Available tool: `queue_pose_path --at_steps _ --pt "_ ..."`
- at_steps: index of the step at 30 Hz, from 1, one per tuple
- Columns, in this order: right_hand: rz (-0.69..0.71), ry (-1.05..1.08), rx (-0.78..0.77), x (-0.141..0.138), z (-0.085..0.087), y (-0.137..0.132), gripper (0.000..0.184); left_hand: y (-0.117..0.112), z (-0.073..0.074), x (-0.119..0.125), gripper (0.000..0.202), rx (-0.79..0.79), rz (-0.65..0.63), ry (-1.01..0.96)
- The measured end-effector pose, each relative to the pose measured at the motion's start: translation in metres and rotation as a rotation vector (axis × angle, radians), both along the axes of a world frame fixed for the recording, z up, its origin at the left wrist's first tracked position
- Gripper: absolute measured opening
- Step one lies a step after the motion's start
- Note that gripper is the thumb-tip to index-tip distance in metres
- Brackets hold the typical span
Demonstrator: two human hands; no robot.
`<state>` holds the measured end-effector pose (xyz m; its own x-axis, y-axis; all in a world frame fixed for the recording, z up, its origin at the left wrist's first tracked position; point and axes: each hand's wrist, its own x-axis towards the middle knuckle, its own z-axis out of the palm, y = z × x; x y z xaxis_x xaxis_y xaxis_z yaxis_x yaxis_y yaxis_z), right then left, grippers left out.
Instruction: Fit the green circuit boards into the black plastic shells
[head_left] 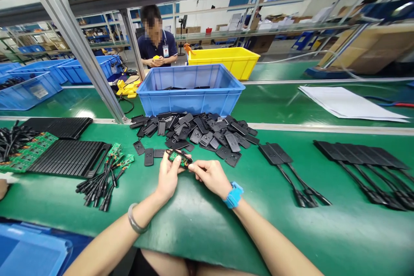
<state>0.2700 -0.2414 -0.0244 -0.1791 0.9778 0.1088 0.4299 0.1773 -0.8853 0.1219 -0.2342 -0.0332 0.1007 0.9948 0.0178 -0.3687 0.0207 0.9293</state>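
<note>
Above the near middle of the table, my left hand (168, 175) is closed around a black plastic case (167, 152), its thumb lying on the green circuit board (175, 157) inside. The fingers of my right hand (210, 175) pinch the case's right end, by some thin wires; whether they also grip a cable is hidden. Just beyond my hands spreads a heap of loose black plastic covers (200, 131). To the left lies a bundle of circuit boards with black cables (102, 181). Two closed black cases with cables (276, 154) rest to the right.
A blue bin (190, 100) holding black parts stands behind the heap, with a yellow bin (226, 61) beyond. Black slotted trays (69, 157) lie left; more cabled cases (359, 155) and white paper (349, 102) right. A metal post (80, 47) rises left. A co-worker (157, 43) faces me.
</note>
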Motion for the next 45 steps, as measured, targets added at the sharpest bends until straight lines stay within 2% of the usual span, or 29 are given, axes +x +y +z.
queue_pose_path --at_steps 2,4,7,10,12,14,16,18,20,23,26,28,31,35,37,40,45 --pt "-0.067 -0.023 0.022 -0.002 -0.002 0.001 0.038 -0.002 0.0 0.002 0.028 0.009 0.027 0.007" --pt "-0.101 -0.006 -0.026 -0.004 -0.003 0.001 0.037 -0.003 0.002 0.003 0.027 0.025 0.053 0.038" --pt "-0.038 0.032 -0.08 -0.005 -0.002 0.002 0.037 0.0 0.005 0.001 0.028 -0.009 0.029 0.029" --pt "0.044 -0.083 0.055 0.007 0.001 0.007 0.035 0.008 0.004 -0.003 0.031 -0.144 0.001 -0.08" --pt "-0.089 -0.237 0.187 0.024 0.001 0.014 0.027 0.012 0.001 -0.005 0.034 -0.233 0.009 -0.1" --pt "-0.365 -0.405 0.281 0.048 -0.003 0.024 0.02 0.014 -0.001 -0.006 0.036 -0.279 0.007 -0.048" --pt "-0.609 -0.517 0.282 0.071 -0.011 0.033 0.029 0.012 -0.003 -0.006 0.037 -0.286 -0.028 0.024" --pt "-0.725 -0.529 0.224 0.09 -0.02 0.041 0.04 0.009 -0.002 -0.006 0.037 -0.275 -0.092 0.06" --pt "-0.753 -0.493 0.185 0.101 -0.029 0.046 0.044 0.006 0.001 -0.005 0.04 -0.256 -0.181 0.065" --pt "-0.758 -0.43 0.19 0.108 -0.034 0.05 0.044 0.003 0.003 -0.004 0.053 -0.219 -0.294 0.082" --pt "-0.756 -0.336 0.229 0.109 -0.03 0.05 0.033 0.001 0.003 -0.004 0.06 -0.227 -0.332 0.083" --pt "-0.732 -0.255 0.258 0.103 -0.024 0.047 0.027 0.001 0.002 -0.003 0.066 -0.237 -0.342 0.057" --pt "-0.62 -0.141 0.26 0.083 -0.015 0.037 0.034 0.001 -0.002 -0.003 0.07 -0.23 -0.363 0.032" --pt "-0.28 0.244 0.107 0.042 -0.008 0.019 0.036 0.004 -0.006 -0.003 0.07 -0.22 -0.401 0.02" --pt "-0.164 0.428 0.02 0.026 -0.006 0.012 0.04 0.005 -0.007 -0.003 0.07 -0.217 -0.419 0.021" --pt "-0.113 0.493 -0.06 0.014 -0.006 0.007 0.035 0.006 -0.008 -0.003 0.069 -0.218 -0.441 0.025" --pt "-0.131 0.5 -0.093 0.013 -0.01 0.007 0.036 0.006 -0.009 -0.002 0.066 -0.213 -0.457 0.021"
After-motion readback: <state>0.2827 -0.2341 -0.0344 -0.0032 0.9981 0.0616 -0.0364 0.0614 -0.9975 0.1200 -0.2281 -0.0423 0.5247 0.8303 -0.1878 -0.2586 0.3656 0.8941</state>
